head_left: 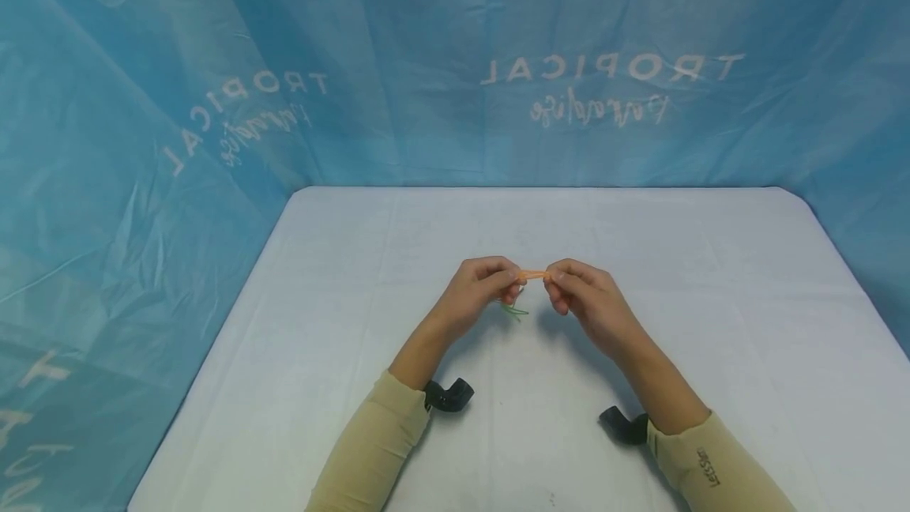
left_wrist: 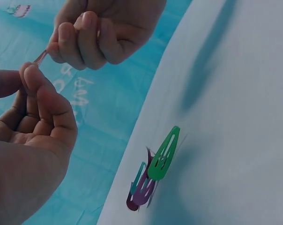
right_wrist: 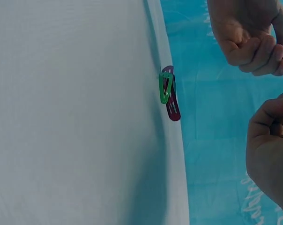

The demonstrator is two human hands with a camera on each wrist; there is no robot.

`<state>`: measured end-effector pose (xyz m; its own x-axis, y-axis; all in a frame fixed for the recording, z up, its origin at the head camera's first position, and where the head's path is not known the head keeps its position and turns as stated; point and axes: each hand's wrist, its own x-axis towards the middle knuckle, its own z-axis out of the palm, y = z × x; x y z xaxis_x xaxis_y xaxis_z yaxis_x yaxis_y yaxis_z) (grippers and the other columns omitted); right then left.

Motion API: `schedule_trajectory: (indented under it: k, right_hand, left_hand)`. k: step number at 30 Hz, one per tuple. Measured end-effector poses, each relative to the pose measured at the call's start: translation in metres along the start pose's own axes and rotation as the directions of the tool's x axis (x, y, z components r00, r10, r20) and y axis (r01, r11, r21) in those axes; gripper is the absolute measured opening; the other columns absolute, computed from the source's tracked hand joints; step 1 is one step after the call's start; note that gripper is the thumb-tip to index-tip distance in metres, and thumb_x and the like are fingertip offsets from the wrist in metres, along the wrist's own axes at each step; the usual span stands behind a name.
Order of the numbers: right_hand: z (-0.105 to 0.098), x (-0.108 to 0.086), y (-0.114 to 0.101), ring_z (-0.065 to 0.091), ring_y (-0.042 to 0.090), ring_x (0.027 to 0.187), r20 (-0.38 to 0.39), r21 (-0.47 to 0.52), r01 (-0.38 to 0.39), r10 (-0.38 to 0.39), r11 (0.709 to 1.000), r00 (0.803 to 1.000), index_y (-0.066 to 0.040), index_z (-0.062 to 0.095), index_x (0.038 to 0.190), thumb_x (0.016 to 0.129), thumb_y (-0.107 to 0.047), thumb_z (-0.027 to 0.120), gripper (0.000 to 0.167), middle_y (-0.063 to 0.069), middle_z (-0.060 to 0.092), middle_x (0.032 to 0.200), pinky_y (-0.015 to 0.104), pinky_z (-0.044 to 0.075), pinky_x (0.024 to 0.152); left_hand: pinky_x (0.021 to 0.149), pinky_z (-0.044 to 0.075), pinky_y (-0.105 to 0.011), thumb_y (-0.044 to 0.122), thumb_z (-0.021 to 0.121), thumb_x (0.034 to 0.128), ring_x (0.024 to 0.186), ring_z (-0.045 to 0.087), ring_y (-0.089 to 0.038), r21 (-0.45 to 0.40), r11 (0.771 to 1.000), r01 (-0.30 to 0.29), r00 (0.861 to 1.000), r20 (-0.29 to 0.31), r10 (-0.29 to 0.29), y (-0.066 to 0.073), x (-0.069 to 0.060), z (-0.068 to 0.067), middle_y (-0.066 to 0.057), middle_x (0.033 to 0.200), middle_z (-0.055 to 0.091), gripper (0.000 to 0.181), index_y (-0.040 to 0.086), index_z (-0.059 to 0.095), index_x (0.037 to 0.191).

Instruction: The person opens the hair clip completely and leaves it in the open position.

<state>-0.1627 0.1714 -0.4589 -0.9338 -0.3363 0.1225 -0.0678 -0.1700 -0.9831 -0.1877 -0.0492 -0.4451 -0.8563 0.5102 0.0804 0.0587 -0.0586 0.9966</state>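
Observation:
An orange snap hair clip [head_left: 535, 275] stretches between both hands over the white table. My left hand [head_left: 475, 291] pinches its left end between thumb and fingers. The right hand [head_left: 590, 300] pinches the opposite end, and the fingertips cover part of the clip. Below the hands lies a small cluster of snap hair clips. On top is a green clip [left_wrist: 156, 173], overlapping a purple clip [left_wrist: 142, 196] and a dark red clip [right_wrist: 174, 115]. Part of a teal clip [left_wrist: 136, 180] shows beside them. In the head view the left hand mostly hides this cluster.
The white-covered table [head_left: 320, 322] spreads around both forearms. Blue printed sheeting [head_left: 426, 62] hangs behind the table and along its sides. A black curved piece sits at each wrist, by the left cuff [head_left: 451, 396] and the right cuff [head_left: 622, 425].

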Motion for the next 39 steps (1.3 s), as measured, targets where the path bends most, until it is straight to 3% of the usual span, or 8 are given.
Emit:
schedule_trajectory:
  k: [7,12,22,25,29,32,36,39]
  right_hand:
    - [0.003,-0.001,0.002,0.046,0.013,0.065,0.023,0.134,0.010,-0.013,0.991,1.000,-0.002,0.061,0.099,0.107,-0.012,0.045,0.020,0.000,0.054,0.075,0.027,0.041,0.063]
    - [0.005,-0.001,0.003,0.046,0.014,0.064,-0.044,0.123,0.024,-0.019,0.992,0.999,-0.005,0.064,0.097,0.107,-0.013,0.047,0.021,0.001,0.053,0.072,0.027,0.040,0.063]
    - [-0.001,0.001,0.001,0.047,0.016,0.065,-0.070,-0.034,-0.084,0.082,0.996,0.994,-0.003,0.062,0.100,0.106,-0.024,0.052,0.024,0.002,0.053,0.075,0.028,0.043,0.064]
    - [-0.002,0.002,0.001,0.048,0.015,0.065,-0.127,-0.094,-0.132,0.119,0.987,0.985,-0.004,0.060,0.112,0.106,-0.027,0.052,0.025,0.002,0.054,0.077,0.027,0.044,0.064]
    - [-0.002,0.003,-0.001,0.050,0.014,0.065,-0.222,-0.142,-0.189,0.154,0.972,0.963,-0.009,0.053,0.128,0.106,-0.029,0.051,0.030,0.003,0.055,0.078,0.028,0.047,0.065]
    - [-0.004,0.003,-0.003,0.049,0.014,0.064,-0.295,-0.141,-0.195,0.147,0.971,0.944,-0.012,0.052,0.129,0.105,-0.028,0.052,0.029,0.003,0.054,0.075,0.029,0.047,0.065]
    - [-0.009,0.002,-0.007,0.047,0.013,0.063,-0.374,-0.090,-0.147,0.104,0.985,0.921,-0.009,0.056,0.122,0.105,-0.026,0.053,0.024,0.000,0.052,0.072,0.027,0.047,0.062]
    - [-0.012,0.002,-0.007,0.048,0.013,0.064,-0.382,-0.087,-0.125,0.082,0.988,0.920,-0.009,0.059,0.118,0.104,-0.025,0.054,0.021,0.000,0.052,0.072,0.026,0.047,0.061]
  left_hand:
    - [0.073,0.052,-0.025,0.010,0.053,0.1011,0.070,0.056,-0.012,-0.157,0.988,-0.013,0.999,0.032,0.018,-0.002,0.000,0.002,0.000,0.077,0.060,0.029,-0.019,0.058,0.098]
    - [0.073,0.053,-0.025,0.011,0.053,0.1026,0.071,0.058,-0.013,-0.179,0.984,-0.010,1.000,0.026,0.015,-0.002,0.000,0.003,0.000,0.078,0.061,0.023,-0.010,0.062,0.098]
    - [0.073,0.054,-0.026,0.018,0.056,0.1030,0.073,0.060,-0.013,-0.022,0.999,0.030,0.999,-0.042,-0.031,-0.005,0.003,0.001,-0.003,0.081,0.062,0.026,-0.005,0.067,0.100]
    - [0.073,0.055,-0.027,0.019,0.058,0.1023,0.074,0.060,-0.014,0.036,0.998,0.047,0.997,-0.070,-0.044,-0.005,0.003,-0.002,-0.009,0.083,0.064,0.026,-0.004,0.069,0.101]
    - [0.076,0.055,-0.039,0.019,0.060,0.1016,0.075,0.060,-0.016,0.113,0.992,0.063,0.994,-0.100,-0.052,-0.005,0.002,-0.006,-0.015,0.087,0.065,0.024,-0.001,0.072,0.105]
    - [0.077,0.053,-0.043,0.023,0.062,0.1006,0.079,0.060,-0.022,0.189,0.979,0.070,0.994,-0.098,-0.052,-0.009,0.002,-0.008,-0.016,0.092,0.069,0.025,0.003,0.075,0.107]
    - [0.071,0.049,-0.032,0.033,0.066,0.0981,0.082,0.059,-0.023,0.299,0.951,0.082,0.994,-0.092,-0.056,-0.013,0.002,-0.009,-0.015,0.098,0.072,0.026,0.011,0.078,0.107]
    - [0.067,0.046,-0.028,0.037,0.068,0.0957,0.079,0.058,-0.017,0.369,0.925,0.089,0.993,-0.107,-0.053,-0.015,0.002,-0.007,-0.006,0.096,0.074,0.024,0.018,0.080,0.104]
